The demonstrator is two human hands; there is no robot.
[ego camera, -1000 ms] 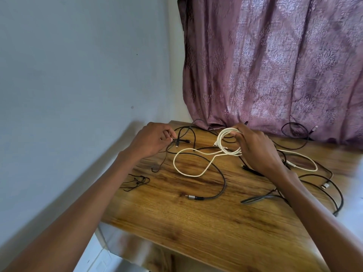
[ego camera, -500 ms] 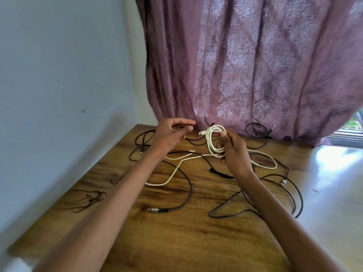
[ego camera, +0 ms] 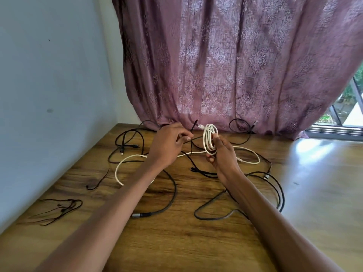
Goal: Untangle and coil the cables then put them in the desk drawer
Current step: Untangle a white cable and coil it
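My right hand point(ego camera: 221, 154) holds a white cable point(ego camera: 209, 139) wound into several upright loops; the rest of that cable trails over the wooden desk point(ego camera: 176, 242) to both sides. My left hand point(ego camera: 167, 143) pinches a black cable point(ego camera: 193, 127) just left of the coil, its plug end sticking up. Several more black cables lie tangled across the desk: a thick one with a metal plug point(ego camera: 140, 214), another loop point(ego camera: 214, 216) by my right forearm, and a bunch point(ego camera: 125, 143) at the far left. No drawer is in view.
A thin black earphone wire point(ego camera: 59, 210) lies near the left desk edge by the grey wall point(ego camera: 49, 95). A mauve curtain point(ego camera: 225, 65) hangs behind the desk. A window point(ego camera: 351, 107) shows at the far right.
The white coil has risen more upright in my right hand. My left hand has taken up a black cable end close to the coil. The view has shifted left and down.
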